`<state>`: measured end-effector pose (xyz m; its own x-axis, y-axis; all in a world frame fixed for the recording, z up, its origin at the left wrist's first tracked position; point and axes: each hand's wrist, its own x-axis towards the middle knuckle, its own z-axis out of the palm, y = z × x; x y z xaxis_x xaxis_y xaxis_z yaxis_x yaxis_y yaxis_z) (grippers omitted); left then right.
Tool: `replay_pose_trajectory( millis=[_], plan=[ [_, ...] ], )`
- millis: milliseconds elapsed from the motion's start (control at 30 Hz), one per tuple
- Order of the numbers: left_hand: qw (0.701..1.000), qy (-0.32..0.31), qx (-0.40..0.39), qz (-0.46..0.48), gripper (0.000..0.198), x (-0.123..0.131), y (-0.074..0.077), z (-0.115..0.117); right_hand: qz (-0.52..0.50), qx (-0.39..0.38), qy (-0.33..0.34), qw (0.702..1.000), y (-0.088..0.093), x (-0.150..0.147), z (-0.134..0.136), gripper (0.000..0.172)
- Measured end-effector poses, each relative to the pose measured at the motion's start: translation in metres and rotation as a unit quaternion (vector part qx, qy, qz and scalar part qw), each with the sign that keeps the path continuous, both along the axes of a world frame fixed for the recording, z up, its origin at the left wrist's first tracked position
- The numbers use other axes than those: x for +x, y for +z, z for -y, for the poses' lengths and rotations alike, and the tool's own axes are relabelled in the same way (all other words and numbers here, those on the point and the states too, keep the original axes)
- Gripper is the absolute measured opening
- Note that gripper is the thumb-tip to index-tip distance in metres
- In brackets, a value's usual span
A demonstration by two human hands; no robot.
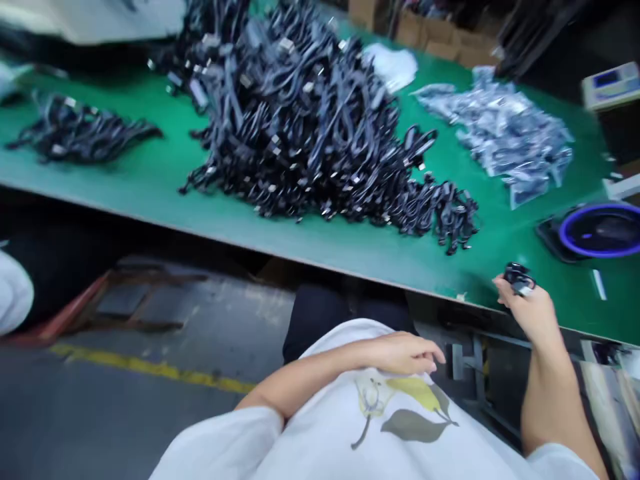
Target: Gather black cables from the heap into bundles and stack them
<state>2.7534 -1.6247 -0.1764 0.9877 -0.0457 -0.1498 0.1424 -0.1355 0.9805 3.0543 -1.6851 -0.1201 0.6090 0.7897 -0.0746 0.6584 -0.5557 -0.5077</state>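
My right hand [534, 312] is closed on a coiled black cable [517, 275] with a pale connector, just over the table's front edge at the right. My left hand [407, 353] rests against my white shirt, its fingers loosely apart and nothing in them. A large heap of dark coiled cables [320, 127] with metal plug ends lies in the middle of the green table [310, 247]. The heap's right end is a little to the left of my right hand.
Clear plastic bags [505, 127] with things inside are piled at the back right. Beside my right hand is a black round device with a purple rim [565, 235]. A smaller cable pile [83, 130] lies at the left. Part of another person [13, 290] shows at the left edge.
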Motion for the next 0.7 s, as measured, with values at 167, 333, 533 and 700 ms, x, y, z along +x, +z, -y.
replay_pose_trajectory(
  millis=[167,333,533,700],
  plan=[
    [0.999,0.034,0.01,-0.012,0.038,0.026,0.04,-0.031,0.084,-0.063,0.026,0.994,0.015,0.067,-0.059,0.04],
    [0.995,0.097,0.004,-0.026,0.037,0.047,0.067,-0.063,0.098,-0.1,0.109,0.984,0.013,0.109,-0.14,0.039],
    [0.981,0.182,0.051,-0.032,0.035,0.065,0.073,-0.092,0.114,-0.1,0.208,0.966,0.007,0.118,-0.288,0.035],
    [0.961,0.252,0.105,-0.039,0.035,0.075,0.062,-0.108,0.152,-0.055,0.228,0.96,0.005,0.098,-0.415,0.037]
  ],
)
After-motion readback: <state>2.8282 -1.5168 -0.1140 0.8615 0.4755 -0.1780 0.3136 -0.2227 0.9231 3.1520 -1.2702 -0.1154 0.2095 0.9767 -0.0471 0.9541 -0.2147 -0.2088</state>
